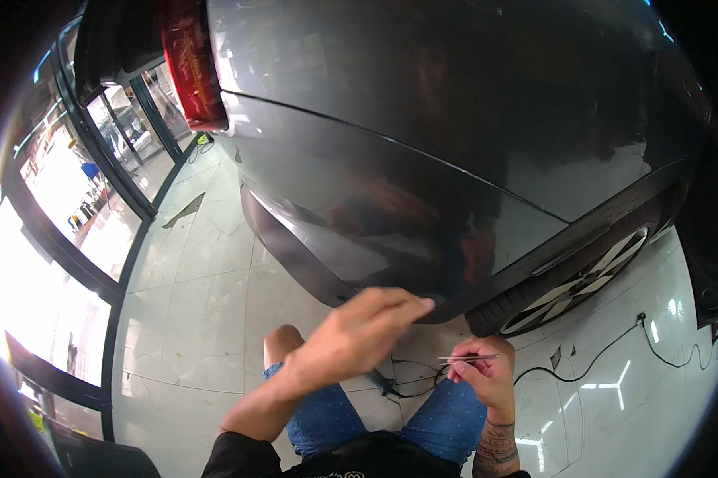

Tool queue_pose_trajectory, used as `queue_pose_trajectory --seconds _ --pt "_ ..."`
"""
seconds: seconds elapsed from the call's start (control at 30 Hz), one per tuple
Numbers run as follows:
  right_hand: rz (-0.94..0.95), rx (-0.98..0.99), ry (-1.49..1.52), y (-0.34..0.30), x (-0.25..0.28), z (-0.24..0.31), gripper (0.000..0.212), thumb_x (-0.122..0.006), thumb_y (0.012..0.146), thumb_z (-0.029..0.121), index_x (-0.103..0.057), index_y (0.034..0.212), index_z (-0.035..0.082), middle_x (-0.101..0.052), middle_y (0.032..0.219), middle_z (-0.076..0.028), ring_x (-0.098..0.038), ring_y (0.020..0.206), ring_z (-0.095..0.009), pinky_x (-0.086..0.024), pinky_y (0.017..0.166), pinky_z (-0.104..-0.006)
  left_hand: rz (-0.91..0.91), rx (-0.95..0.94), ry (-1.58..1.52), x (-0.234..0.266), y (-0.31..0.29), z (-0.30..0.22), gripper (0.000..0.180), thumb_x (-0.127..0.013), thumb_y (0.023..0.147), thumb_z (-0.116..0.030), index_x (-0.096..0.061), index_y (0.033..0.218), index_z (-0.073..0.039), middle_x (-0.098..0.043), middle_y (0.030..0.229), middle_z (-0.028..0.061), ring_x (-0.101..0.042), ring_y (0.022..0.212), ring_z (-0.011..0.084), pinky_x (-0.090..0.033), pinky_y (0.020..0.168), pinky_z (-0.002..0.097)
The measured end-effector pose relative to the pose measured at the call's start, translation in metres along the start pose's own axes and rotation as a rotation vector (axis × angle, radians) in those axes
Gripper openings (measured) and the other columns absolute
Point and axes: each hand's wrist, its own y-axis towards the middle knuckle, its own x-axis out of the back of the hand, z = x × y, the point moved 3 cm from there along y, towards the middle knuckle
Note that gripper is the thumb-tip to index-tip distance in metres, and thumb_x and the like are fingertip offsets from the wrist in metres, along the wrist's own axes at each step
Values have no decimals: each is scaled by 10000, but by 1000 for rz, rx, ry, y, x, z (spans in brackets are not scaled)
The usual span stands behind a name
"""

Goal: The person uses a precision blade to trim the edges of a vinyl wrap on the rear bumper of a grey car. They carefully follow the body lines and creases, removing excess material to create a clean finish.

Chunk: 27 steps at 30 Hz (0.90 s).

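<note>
My left hand [359, 331] is raised close to the lower corner of the dark grey car bumper [375, 255]. Its fingers are drawn together and slightly blurred, and whatever they may pinch is hidden. Lower and to the right, over my right knee, my right hand [484, 370] is closed on a thin, slim metal tool [462, 358] lying crosswise in its fingertips. Whether that tool is a pair of tweezers or a narrow blade I cannot tell. Whether my left hand touches the bumper is also unclear.
A dark corded tool [381, 382] lies on the tiled floor between my legs. Its black cable [578, 373] runs off to the right. The car's rear wheel [582, 283] stands right of the bumper, the red tail light [191, 68] upper left. Glass doors [96, 215] line the left side.
</note>
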Motion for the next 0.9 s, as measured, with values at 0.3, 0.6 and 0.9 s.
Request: queue_pose_trajectory --seconds 0.3,0.6,0.9 --pt "319 378 -761 53 -98 57 210 -701 746 2 -633 939 -46 -606 831 -118 -615 711 -197 -489 608 -284 -28 200 -64 -7 -52 21 364 -703 712 -56 -603 1060 -18 -615 775 109 -596 681 278 -487 624 355" --pt "-479 1165 -1800 96 -117 150 437 -639 832 199 -574 1236 47 -484 1275 -145 -445 1153 -297 -321 975 -388 -280 892 -299 49 -167 108 53 -644 770 11 -639 823 13 -681 775 90 -647 735 144 -517 675 291" --pt "1388 344 -166 20 -212 68 199 -623 817 159 -605 959 22 -609 947 -143 -594 732 -217 -467 606 -285 -194 978 209 86 -298 169 112 -627 800 -78 -660 842 21 -614 820 141 -601 722 279 -477 657 355"
